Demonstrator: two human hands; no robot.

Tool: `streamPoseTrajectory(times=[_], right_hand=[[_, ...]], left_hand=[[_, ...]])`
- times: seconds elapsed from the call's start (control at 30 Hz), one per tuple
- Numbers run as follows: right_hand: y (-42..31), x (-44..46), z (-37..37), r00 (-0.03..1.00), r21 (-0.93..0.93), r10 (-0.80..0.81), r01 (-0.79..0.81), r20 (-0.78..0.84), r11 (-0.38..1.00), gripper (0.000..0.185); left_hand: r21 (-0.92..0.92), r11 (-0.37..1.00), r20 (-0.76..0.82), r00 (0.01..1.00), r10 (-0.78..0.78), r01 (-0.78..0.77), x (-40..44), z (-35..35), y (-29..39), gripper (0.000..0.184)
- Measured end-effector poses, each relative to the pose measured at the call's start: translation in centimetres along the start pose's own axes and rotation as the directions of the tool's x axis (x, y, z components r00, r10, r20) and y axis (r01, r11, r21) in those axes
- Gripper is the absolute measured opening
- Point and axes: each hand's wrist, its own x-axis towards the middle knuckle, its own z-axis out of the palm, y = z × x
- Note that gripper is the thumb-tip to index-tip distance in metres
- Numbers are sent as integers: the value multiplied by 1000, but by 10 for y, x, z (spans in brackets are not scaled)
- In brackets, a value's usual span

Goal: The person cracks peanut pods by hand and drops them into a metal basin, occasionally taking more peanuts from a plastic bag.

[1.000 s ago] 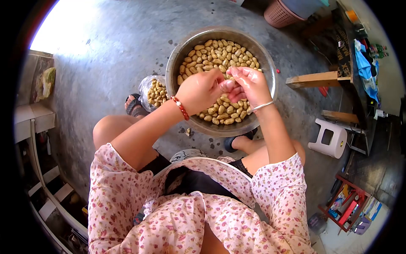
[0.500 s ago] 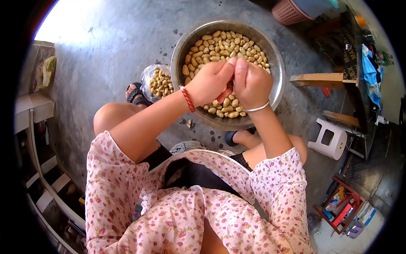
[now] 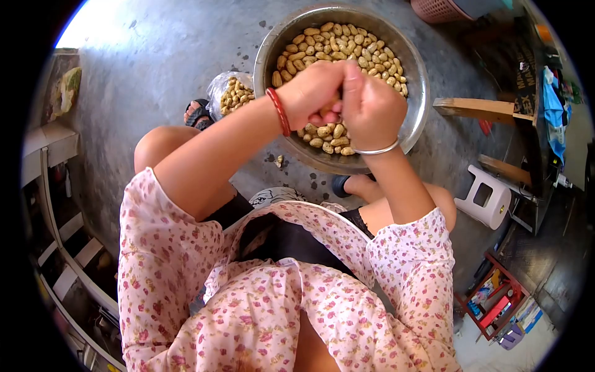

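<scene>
A wide metal basin [image 3: 416,118] holds many peanuts in their shells [image 3: 310,44]. Above it, my left hand [image 3: 317,87] and my right hand [image 3: 374,111] meet with fingers curled in. The left wears a red braided bracelet; the right wears a silver bangle. Both are closed, thumb sides together. A yellowish patch shows beside the left fingertips, but I cannot tell whether it is a peanut in the grip or one in the basin behind. What the right fingers hold, if anything, is hidden.
A clear plastic bag of peanuts [image 3: 235,96] lies left of the basin, near my sandalled foot. To the right are a wooden beam [image 3: 474,110] and a pale plastic stool [image 3: 489,199]. A pink basket [image 3: 441,10] stands at the top. Shelving [image 3: 52,204] runs along the left.
The view has shifted slightly, so the basin sits higher and a little right. My hands remain together over the peanuts, with the left knuckles turned more upward and the wrists bent differently.
</scene>
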Motion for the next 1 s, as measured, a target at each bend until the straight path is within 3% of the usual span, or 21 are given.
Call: streamPoseTrajectory(times=[0.03,0.07,0.1,0.13,0.23,0.27,0.3,0.4,0.47,0.53,0.57,0.67,0.7,0.77,0.83,0.87,0.97,1.0], right_hand=[[-3,3,0,996,117,83,-79,-33,990,44],[-5,7,0,984,233,170,-153,-57,960,43],[-5,9,1,964,346,258,-219,-70,912,42],[2,8,7,968,360,224,-169,-115,918,45],[13,18,-10,855,445,455,-519,249,730,49],[25,21,-14,757,497,529,-652,385,572,54],[28,25,-19,727,484,534,-686,431,544,53],[49,15,-14,782,-8,388,-441,488,898,40],[53,-7,-1,768,-329,318,-148,557,933,32],[54,-32,18,676,-300,262,-63,688,952,26],[56,-41,25,622,-281,234,-23,747,960,24],[68,-41,36,670,-333,298,-80,679,939,21],[68,-32,33,635,-397,419,-187,649,898,18],[68,-35,32,678,-455,369,-58,635,889,14],[71,-43,42,535,-294,239,18,810,956,17],[69,-43,45,616,-374,332,-66,714,925,18],[86,-31,36,699,-423,233,109,676,899,16],[85,-28,36,682,-299,280,-93,675,950,18]], left_hand=[[97,994,-105,993,57,-47,-8,10,4,43],[199,967,-107,978,181,-157,-12,13,5,44],[194,963,-101,973,207,-185,-8,12,3,44],[188,959,-93,968,232,-211,-3,9,0,44],[142,973,-91,977,193,-179,-10,10,7,41],[113,975,-80,976,203,-194,-9,9,7,41],[81,975,-71,974,215,-209,-9,6,8,40],[-153,961,149,956,253,-230,-9,-10,13,36],[-258,946,277,923,266,-196,-10,-18,17,35],[-283,943,312,913,263,-174,-8,-23,18,33],[-277,947,257,938,234,-161,-5,-24,15,31],[-228,962,99,979,177,-151,7,-30,3,26],[-229,962,42,986,159,-146,9,-30,-1,25],[-231,963,-73,989,126,-140,13,-29,-6,25],[-308,948,-112,993,47,-79,13,-30,-9,20],[-349,936,-106,994,6,-43,12,-30,-10,19],[-347,938,-106,992,-67,26,15,-31,-16,21],[-300,954,-114,992,-58,21,16,-30,-19,22]])
